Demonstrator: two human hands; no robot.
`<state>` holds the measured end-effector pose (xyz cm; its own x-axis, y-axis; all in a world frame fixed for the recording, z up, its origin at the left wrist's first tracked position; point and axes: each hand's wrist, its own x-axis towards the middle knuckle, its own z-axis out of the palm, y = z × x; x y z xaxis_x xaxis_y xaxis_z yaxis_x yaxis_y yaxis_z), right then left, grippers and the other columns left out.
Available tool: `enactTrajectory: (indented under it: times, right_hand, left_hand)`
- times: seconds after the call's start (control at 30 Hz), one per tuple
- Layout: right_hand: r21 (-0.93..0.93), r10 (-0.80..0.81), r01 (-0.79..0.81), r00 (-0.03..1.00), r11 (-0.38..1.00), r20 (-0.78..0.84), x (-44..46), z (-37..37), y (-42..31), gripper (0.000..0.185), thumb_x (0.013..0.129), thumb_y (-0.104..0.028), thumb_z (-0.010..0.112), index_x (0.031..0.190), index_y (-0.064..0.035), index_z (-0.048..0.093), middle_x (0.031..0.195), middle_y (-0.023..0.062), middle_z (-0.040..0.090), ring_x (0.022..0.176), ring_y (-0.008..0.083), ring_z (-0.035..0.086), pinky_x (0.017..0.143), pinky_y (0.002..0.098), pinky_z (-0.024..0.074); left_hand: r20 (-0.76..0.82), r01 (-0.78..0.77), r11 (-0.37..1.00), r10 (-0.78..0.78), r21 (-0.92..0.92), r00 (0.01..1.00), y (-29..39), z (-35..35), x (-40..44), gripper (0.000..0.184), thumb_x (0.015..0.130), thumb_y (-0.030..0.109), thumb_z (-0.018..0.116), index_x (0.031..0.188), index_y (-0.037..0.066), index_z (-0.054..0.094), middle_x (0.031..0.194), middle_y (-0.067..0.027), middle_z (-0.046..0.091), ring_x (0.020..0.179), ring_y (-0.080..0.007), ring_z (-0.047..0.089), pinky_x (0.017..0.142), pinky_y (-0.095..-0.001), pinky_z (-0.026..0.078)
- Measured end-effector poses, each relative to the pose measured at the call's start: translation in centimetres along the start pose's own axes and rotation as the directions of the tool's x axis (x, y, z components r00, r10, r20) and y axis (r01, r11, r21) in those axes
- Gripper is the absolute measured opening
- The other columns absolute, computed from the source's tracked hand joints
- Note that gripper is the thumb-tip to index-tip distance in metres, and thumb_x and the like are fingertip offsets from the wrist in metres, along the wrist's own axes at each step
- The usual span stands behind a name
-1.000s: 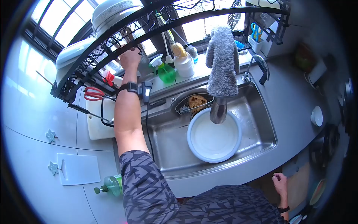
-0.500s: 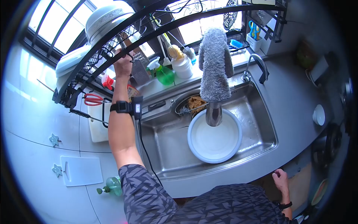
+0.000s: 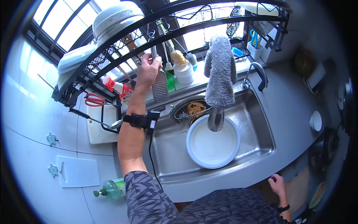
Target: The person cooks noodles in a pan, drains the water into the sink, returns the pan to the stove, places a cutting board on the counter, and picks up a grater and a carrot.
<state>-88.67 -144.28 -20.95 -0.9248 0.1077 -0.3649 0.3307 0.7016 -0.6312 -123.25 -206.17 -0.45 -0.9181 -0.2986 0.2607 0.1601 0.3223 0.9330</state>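
My left hand (image 3: 150, 72) reaches up beneath the black rack, with fingers closed around the handle of a metal grater (image 3: 160, 89). The grater's perforated blade hangs down in front of a green spray bottle (image 3: 170, 80). A red-topped spray bottle (image 3: 122, 89) stands left of it, near my forearm. My right hand (image 3: 276, 184) is low at the right, beside the counter's front edge. Its fingers are curled in, and no object shows in them.
A black dish rack (image 3: 149, 46) with white bowls (image 3: 115, 20) arches overhead. Below, a steel sink (image 3: 171, 149) holds a white basin (image 3: 213, 143) and a strainer with brown scraps (image 3: 196, 109). A fluffy grey cover (image 3: 220, 71) with a metal end hangs above the basin.
My left hand has moved right and slightly down, carrying the grater from the rack's left side to before the green bottle. My right hand stays by the counter edge, still curled.
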Motion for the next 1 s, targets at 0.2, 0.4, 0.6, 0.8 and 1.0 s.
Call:
enactTrajectory:
  times: [0.2, 0.4, 0.6, 0.8, 1.0]
  right_hand:
    - [-0.022, -0.011, 0.011, 1.0, 1.0, -0.021, 0.0, 0.3, 0.0, 0.022, 0.08, -0.016, 0.065, 0.086, 0.0055, 0.064, 0.067, 0.0095, 0.062, 0.063, 0.0152, 0.058, 0.06, 0.0326, 0.048]
    - [-0.065, -0.026, 0.025, 1.0, 0.998, -0.015, 0.4, 0.2, -0.1, 0.022, 0.079, -0.016, 0.065, 0.083, 0.006, 0.064, 0.066, 0.01, 0.062, 0.062, 0.016, 0.058, 0.059, 0.0333, 0.0479]
    - [-0.133, -0.026, 0.026, 1.0, 0.991, -0.003, 0.8, 0.2, 0.6, 0.024, 0.079, -0.018, 0.065, 0.079, 0.0061, 0.065, 0.062, 0.0094, 0.062, 0.059, 0.0156, 0.058, 0.057, 0.0339, 0.0475]
    - [-0.2, -0.035, 0.038, 0.999, 0.979, 0.018, 1.3, -0.1, 0.9, 0.026, 0.079, -0.02, 0.065, 0.078, 0.0063, 0.065, 0.062, 0.0114, 0.062, 0.058, 0.0164, 0.058, 0.057, 0.0349, 0.0477]
    - [-0.232, -0.046, 0.051, 0.999, 0.971, 0.027, 1.4, -0.3, -0.3, 0.031, 0.078, -0.023, 0.065, 0.079, 0.008, 0.066, 0.063, 0.0178, 0.063, 0.06, 0.0208, 0.062, 0.06, 0.0373, 0.0493]
  left_hand:
    - [-0.096, -0.041, 0.993, 0.051, 0.107, 0.994, -1.2, -2.7, -1.2, 0.02, 0.096, 0.02, 0.06, 0.107, 0.003, 0.061, 0.079, -0.001, 0.062, 0.071, -0.0067, 0.055, 0.065, -0.0219, 0.044]
    - [-0.336, 0.011, 0.995, 0.022, 0.096, 0.942, -3.5, -7.2, -2.6, 0.022, 0.093, 0.02, 0.062, 0.102, 0.0, 0.063, 0.08, -0.0023, 0.064, 0.071, -0.0082, 0.058, 0.065, -0.0233, 0.046]
    - [-0.396, 0.025, 0.996, 0.014, 0.091, 0.918, -6.8, -9.9, -3.7, 0.021, 0.092, 0.017, 0.063, 0.102, -0.001, 0.062, 0.082, -0.0034, 0.065, 0.07, -0.0093, 0.061, 0.065, -0.0243, 0.049]
    - [-0.427, 0.022, 0.999, -0.007, 0.03, 0.904, -7.6, -9.7, -5.3, 0.017, 0.091, 0.014, 0.064, 0.1, 0.0, 0.063, 0.082, -0.0039, 0.066, 0.068, -0.0093, 0.062, 0.064, -0.0241, 0.05]
    - [-0.338, -0.001, 0.999, -0.017, -0.055, 0.941, -6.2, -7.7, -9.4, 0.02, 0.092, 0.014, 0.065, 0.104, -0.001, 0.059, 0.083, -0.0034, 0.064, 0.072, -0.0089, 0.062, 0.065, -0.0231, 0.05]
